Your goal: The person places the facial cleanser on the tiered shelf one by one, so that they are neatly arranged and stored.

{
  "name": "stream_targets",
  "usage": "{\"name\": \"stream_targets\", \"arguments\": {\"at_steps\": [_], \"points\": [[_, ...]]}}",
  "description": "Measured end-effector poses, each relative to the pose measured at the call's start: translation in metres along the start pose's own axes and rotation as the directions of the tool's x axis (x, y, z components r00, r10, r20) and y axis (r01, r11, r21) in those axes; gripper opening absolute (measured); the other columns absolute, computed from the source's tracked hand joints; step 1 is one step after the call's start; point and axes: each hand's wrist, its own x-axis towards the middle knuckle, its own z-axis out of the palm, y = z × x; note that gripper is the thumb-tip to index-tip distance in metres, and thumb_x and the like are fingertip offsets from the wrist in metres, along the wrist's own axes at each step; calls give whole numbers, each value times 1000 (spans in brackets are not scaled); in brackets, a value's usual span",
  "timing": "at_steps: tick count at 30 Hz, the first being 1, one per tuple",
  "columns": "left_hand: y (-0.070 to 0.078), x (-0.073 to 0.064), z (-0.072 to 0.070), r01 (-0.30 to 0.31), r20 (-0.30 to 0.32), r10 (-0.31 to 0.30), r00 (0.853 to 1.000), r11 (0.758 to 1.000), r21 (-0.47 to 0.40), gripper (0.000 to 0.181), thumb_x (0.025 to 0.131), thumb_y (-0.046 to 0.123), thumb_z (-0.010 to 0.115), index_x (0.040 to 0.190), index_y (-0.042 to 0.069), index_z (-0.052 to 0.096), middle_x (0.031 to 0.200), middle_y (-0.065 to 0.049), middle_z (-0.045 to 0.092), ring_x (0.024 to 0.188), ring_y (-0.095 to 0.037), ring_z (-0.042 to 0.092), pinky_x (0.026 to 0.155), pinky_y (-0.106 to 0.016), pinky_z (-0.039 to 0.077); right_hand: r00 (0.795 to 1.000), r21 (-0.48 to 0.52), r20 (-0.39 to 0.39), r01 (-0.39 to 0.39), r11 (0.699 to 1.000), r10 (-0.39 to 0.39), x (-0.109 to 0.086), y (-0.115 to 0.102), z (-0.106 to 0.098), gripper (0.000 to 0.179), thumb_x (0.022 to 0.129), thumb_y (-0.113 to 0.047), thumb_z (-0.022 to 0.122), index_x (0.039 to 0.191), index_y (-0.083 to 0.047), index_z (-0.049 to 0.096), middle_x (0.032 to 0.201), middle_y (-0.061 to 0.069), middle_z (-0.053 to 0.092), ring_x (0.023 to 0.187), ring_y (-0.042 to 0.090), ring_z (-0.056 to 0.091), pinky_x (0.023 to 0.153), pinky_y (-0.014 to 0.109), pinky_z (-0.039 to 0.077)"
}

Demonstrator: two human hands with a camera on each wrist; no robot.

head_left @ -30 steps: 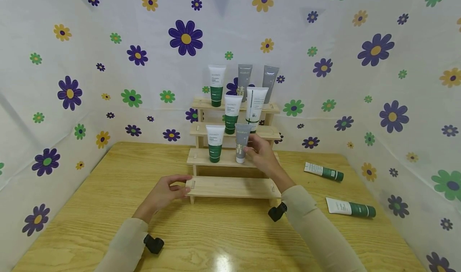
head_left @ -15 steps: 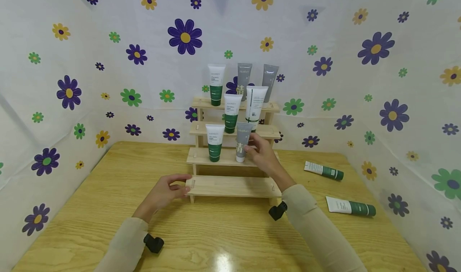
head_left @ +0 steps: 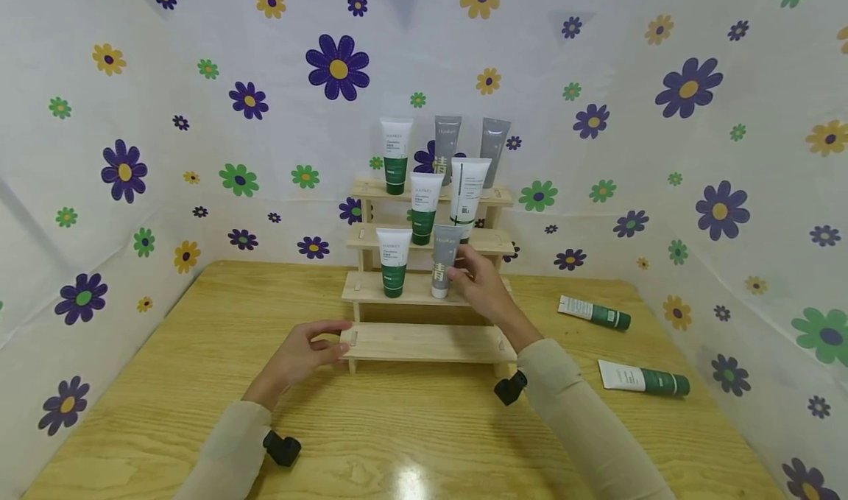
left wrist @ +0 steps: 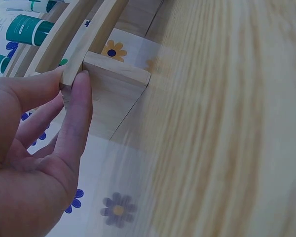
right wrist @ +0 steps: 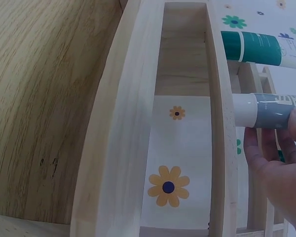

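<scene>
My right hand (head_left: 482,283) holds a grey squeeze tube (head_left: 444,257) with a white cap, upright on the second step from the bottom of a wooden tiered rack (head_left: 424,342). In the right wrist view, the thumb and fingers lie on either side of the grey tube (right wrist: 274,109), whose cap sits at the step's edge. My left hand (head_left: 298,356) pinches the left end of the bottom step; in the left wrist view the thumb and a finger grip the board's corner (left wrist: 75,74). A white-and-green tube (head_left: 394,263) stands left of the grey one.
Higher steps hold a white-and-green tube (head_left: 423,209), a white tube (head_left: 469,191), another white-and-green tube (head_left: 395,157) and grey tubes (head_left: 447,143). Two white-and-green tubes, the far one (head_left: 594,313) and the near one (head_left: 644,379), lie on the table's right. Flower-print cloth surrounds the table.
The grey tube's tilt shifts slightly while my right hand keeps hold of it on the step. My left hand stays on the rack's corner.
</scene>
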Motion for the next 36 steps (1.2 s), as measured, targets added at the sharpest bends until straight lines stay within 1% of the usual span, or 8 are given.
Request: {"name": "stream_targets", "arguments": {"at_steps": [6,14,21,26,29,32,34,36], "points": [[1,0,0,3,-3,-3,1000,1000,1,50,99,15,70,146,2,56,150,-26,53,104,-22,72,87,-34,64,1000,-2,13,-7,1000,7,1,2,-1,40,106,-1,52,146,-1,50,146,20,57,133,39,56,116,56,45],[1,0,0,6,-6,-6,1000,1000,8,50,99,16,70,146,2,56,150,-27,52,103,-23,72,87,-34,64,1000,1,20,2,1000,-2,3,2,0,41,105,0,52,146,0,49,146,22,56,133,41,56,116,56,45],[1,0,0,12,-7,-11,1000,1000,4,50,99,16,70,146,2,56,149,-27,53,106,-23,72,87,-33,64,1000,-4,21,-1,1000,1,2,2,0,41,106,-1,52,146,0,50,146,22,57,133,41,56,116,56,45],[2,-1,1,10,-1,-10,1000,1000,-7,50,100,15,70,146,1,56,147,-27,54,106,-24,72,88,-34,64,998,-31,55,-5,1000,7,-1,3,-4,39,106,-4,53,145,1,51,144,22,57,133,41,57,116,56,45],[2,-2,2,9,2,-9,1000,1000,-9,51,100,16,70,146,1,55,146,-27,54,106,-24,72,89,-34,64,996,-55,93,-4,998,9,-5,4,-12,41,106,-7,55,147,-1,50,144,23,57,135,41,55,117,57,44],[2,-1,1,11,0,-11,1000,1000,-8,50,100,16,70,146,2,56,148,-27,54,106,-23,72,89,-34,64,992,-96,127,-3,995,15,-12,1,-26,44,106,-12,58,147,-3,49,144,23,57,135,41,55,116,58,45],[3,-1,1,11,0,-11,1000,1000,-10,50,100,15,70,146,2,56,148,-27,54,107,-23,72,88,-34,64,988,-123,155,4,992,15,-17,-2,-38,41,105,-11,60,144,-1,52,141,26,58,131,42,57,114,58,47],[4,-1,0,15,-1,-15,1000,1000,-10,50,100,14,70,146,2,56,148,-27,54,106,-22,72,88,-34,64,983,-171,184,23,985,9,-23,-4,-52,35,103,-8,62,136,2,56,136,28,60,124,43,61,109,56,52]]}}
